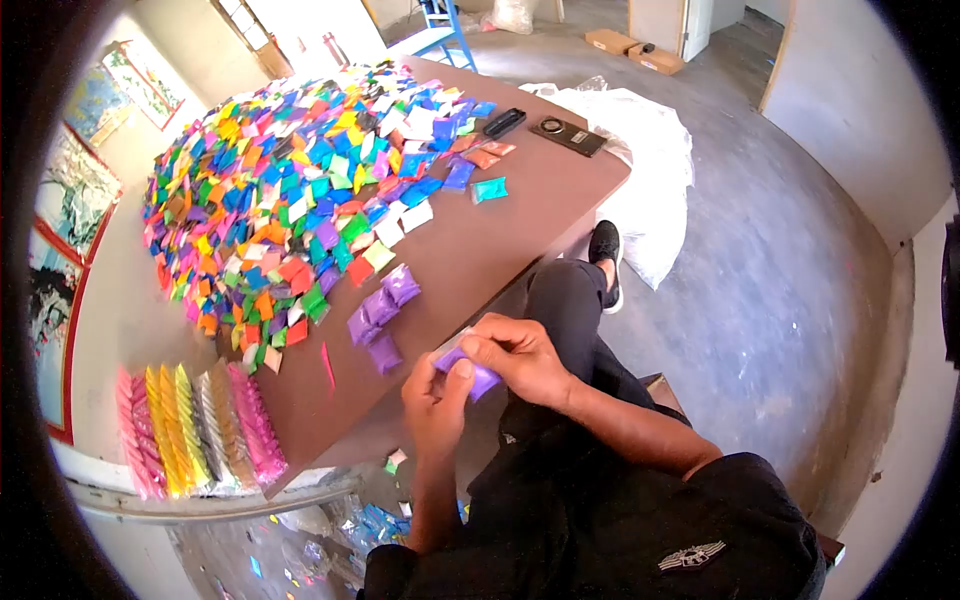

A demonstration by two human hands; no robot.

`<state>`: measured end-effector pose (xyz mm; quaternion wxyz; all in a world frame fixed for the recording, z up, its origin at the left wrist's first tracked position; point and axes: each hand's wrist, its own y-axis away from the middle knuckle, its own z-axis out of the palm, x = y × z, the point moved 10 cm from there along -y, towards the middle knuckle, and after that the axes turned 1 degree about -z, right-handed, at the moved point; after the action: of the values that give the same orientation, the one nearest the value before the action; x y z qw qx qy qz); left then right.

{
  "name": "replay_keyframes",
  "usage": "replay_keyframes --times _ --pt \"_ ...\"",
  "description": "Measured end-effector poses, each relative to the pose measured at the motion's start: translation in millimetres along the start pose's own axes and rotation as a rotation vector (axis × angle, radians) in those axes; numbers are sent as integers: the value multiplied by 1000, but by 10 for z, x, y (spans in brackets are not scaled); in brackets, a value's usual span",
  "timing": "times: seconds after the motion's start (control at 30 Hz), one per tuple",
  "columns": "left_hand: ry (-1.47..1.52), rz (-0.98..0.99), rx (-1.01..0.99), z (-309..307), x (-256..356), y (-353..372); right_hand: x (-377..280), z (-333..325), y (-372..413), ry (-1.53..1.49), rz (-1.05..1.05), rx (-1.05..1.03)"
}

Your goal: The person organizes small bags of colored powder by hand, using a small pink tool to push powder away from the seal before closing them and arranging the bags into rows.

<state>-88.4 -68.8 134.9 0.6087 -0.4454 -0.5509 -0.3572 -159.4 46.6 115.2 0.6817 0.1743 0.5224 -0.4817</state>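
Above my lap, just off the table's near edge, both hands hold a small purple packet [480, 381] in clear plastic. My left hand [437, 400] pinches its left side with the thumb on top. Fingers of my right hand [520, 358] are closed on its upper edge, where a clear flap shows. Several more purple packets [380, 308] lie together on the brown table [440, 262], a short way left of my hands. Beyond them spreads a large heap of small coloured packets [290, 190].
Long bundles of packets [195, 430] in pink, yellow, white and brown line the table's left end. A phone-like dark object [567, 135] and a black case [504, 123] lie at the far right. A white plastic sack [650, 180] stands beside the table. A blue chair [445, 35] is behind.
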Motion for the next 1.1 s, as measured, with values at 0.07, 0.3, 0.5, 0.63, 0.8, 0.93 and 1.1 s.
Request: replay_keyframes --times 0.07,0.3,0.5,0.63,0.8,0.93,1.1 --pt "142 -76 26 26 -131 61 28 -34 14 29 -8 26" --pt "67 -189 -129 104 -701 -74 487 -297 -37 -55 165 77" --pt "104 -304 -131 217 -1052 -178 1000 -562 -48 -18 294 81" --pt "113 -417 -76 249 -1191 -214 1177 -685 -98 2 294 135" --pt "21 -391 13 184 -1322 -344 1236 -792 -172 83 218 144" --pt "-24 -318 -9 188 -1286 -383 1275 -753 -179 20 298 60" --pt "-237 -258 -19 172 -1252 -366 1342 -733 -148 -17 353 26"
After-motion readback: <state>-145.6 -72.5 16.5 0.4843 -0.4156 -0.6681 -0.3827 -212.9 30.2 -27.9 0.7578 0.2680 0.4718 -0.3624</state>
